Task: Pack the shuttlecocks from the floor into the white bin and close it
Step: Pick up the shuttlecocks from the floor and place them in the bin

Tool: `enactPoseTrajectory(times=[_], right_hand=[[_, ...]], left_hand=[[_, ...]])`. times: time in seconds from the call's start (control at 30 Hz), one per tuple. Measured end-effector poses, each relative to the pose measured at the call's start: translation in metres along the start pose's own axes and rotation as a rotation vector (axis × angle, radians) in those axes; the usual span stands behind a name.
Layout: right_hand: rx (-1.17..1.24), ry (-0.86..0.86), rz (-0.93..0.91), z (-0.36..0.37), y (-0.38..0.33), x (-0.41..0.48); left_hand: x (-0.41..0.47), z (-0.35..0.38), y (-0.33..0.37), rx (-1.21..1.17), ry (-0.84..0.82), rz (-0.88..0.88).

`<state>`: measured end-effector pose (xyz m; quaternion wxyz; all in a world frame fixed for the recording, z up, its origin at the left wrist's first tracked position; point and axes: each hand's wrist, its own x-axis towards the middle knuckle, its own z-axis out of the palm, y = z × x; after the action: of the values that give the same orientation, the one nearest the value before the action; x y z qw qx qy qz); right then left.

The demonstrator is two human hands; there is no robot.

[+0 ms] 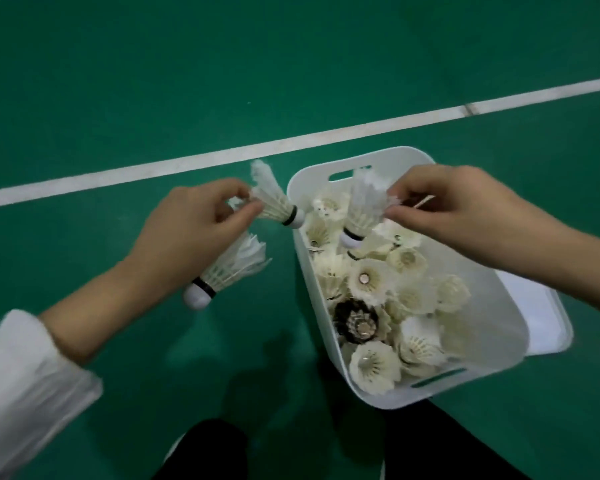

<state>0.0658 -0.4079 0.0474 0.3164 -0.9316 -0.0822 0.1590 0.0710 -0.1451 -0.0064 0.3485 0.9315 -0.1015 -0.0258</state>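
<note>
The white bin [312, 271] stands open on the green floor, holding several white shuttlecocks and one dark shuttlecock [355, 322]. My left hand [187, 233], left of the bin, pinches one white shuttlecock [274, 200] by its feathers, cork pointing at the bin's rim. A second shuttlecock [227, 271] is held under the same hand, cork down. My right hand [461, 209] is over the bin's far end and pinches a third shuttlecock [362, 209] by its feathers, cork hanging down into the bin.
A white court line [187, 164] crosses the floor behind the bin. A flat white piece [541, 313], possibly the lid, lies under the bin's right side. My dark trouser legs [430, 445] are at the bottom edge.
</note>
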Motion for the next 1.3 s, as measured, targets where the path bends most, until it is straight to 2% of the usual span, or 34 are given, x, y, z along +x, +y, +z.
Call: enactPoseTrajectory(times=[0.13,0.27,0.47,0.6,0.67,0.8,0.97,1.07,1.13,1.2,1.27,1.3], right_hand=[[-0.167,0.053,0.123,0.003,0.066,-0.033],[-0.258,0.075,0.082,0.033,0.115,-0.046],[-0.257,0.222,-0.061,0.05,0.125,-0.021],[-0.212,0.367,-0.053,0.036,0.123,-0.011],[-0.234,0.371,-0.015,0.035,0.129,-0.008],[-0.263,0.384,0.038,0.044,0.142,0.005],[-0.438,0.114,0.137,0.067,0.152,0.037],[-0.475,0.066,0.177,0.069,0.15,0.042],[-0.463,0.078,0.126,0.063,0.145,0.034],[-0.34,0.195,0.043,0.053,0.134,0.015],[-0.165,0.298,-0.133,0.044,0.114,-0.013],[-0.083,0.284,-0.217,0.042,0.105,-0.027]], left_hand=[[0.013,0.015,0.059,0.168,-0.126,0.169],[0.021,0.041,0.093,0.454,-0.249,0.301],[0.014,0.079,0.107,0.6,-0.263,0.227],[-0.014,0.09,0.1,0.56,-0.144,0.104],[-0.029,0.092,0.096,0.497,-0.066,0.108],[-0.043,0.096,0.093,0.429,-0.028,0.089],[-0.049,0.098,0.093,0.376,-0.046,0.071],[-0.049,0.1,0.092,0.391,-0.063,0.054],[-0.048,0.1,0.091,0.408,-0.062,0.049],[-0.046,0.1,0.091,0.409,-0.042,0.059],[-0.043,0.101,0.093,0.391,-0.035,0.071],[-0.042,0.102,0.095,0.386,-0.036,0.083]])
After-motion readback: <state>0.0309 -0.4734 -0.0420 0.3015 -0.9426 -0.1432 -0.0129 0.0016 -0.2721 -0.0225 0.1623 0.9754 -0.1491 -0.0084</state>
